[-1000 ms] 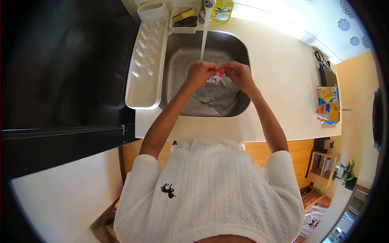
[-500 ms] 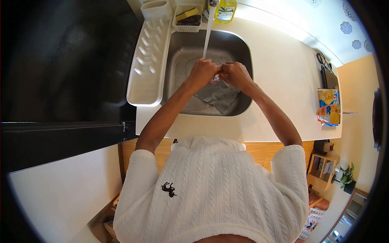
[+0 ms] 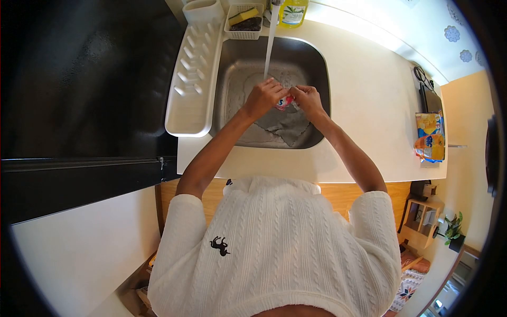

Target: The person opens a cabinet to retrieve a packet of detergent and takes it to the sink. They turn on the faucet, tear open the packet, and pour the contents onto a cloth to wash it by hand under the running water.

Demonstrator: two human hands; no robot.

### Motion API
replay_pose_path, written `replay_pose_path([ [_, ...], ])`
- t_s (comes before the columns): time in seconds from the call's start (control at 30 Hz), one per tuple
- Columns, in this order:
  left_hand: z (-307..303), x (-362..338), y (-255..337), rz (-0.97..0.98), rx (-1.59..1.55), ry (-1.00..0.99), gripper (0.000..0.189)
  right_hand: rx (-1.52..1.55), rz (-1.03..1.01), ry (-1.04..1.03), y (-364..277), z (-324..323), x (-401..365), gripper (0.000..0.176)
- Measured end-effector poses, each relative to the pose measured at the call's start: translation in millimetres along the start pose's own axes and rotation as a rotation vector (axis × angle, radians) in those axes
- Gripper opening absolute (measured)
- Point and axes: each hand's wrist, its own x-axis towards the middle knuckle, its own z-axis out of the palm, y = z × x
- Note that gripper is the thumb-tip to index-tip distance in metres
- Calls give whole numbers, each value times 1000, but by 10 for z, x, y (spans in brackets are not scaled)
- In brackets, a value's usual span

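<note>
Over the sink [image 3: 229,68], my left hand [image 3: 265,96] and my right hand [image 3: 308,99] pinch a small red and white packet [image 3: 284,103] from its two sides. Both hands have their fingers closed on it near its top edge. Below them a grey cloth [image 3: 288,129] lies spread and wet on the sink bottom. Water [image 3: 269,53] runs in a stream from the tap [image 3: 278,3] and falls just behind my left hand.
A white dish rack [image 3: 187,113] stands left of the sink. Behind it are a basket [image 3: 244,35] with a yellow sponge [image 3: 244,17] and a yellow soap bottle [image 3: 292,15]. Colourful packages [image 3: 429,140] lie at the counter's [image 3: 369,95] right end.
My hands have moved slightly apart, my right hand a little down. More of the red and white packet now shows between them.
</note>
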Motion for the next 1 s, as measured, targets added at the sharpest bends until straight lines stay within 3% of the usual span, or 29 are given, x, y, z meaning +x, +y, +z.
replay_pose_path([
  [0.1,75,-75,20,26,16,-4,15,240,275,-149,97,-29,40,22],
  [0.2,99,-115,72,-217,-194,-27,13,201,123,-229,139,-58,43,16],
  [0.3,-147,50,153,-713,-507,-141,12,-274,-618,-100,-226,-165,-160,13],
  [0.5,-438,299,118,-405,-403,-95,10,-477,-801,-182,-673,-389,-344,8],
  [0.6,-448,333,51,-290,-260,-157,10,-618,-796,-203,-653,-339,-271,11],
  [0.7,-318,338,-127,-371,-135,-312,11,-827,-844,-180,-588,-180,2,11],
  [0.8,124,226,-599,-712,-455,-122,10,-928,-834,-136,-568,48,606,15],
  [0.9,510,108,-1100,-761,-746,60,10,-978,-847,-76,-615,285,1136,17],
  [1.0,573,144,-1179,-937,-654,136,12,-886,-743,-8,-710,408,1347,18],
])
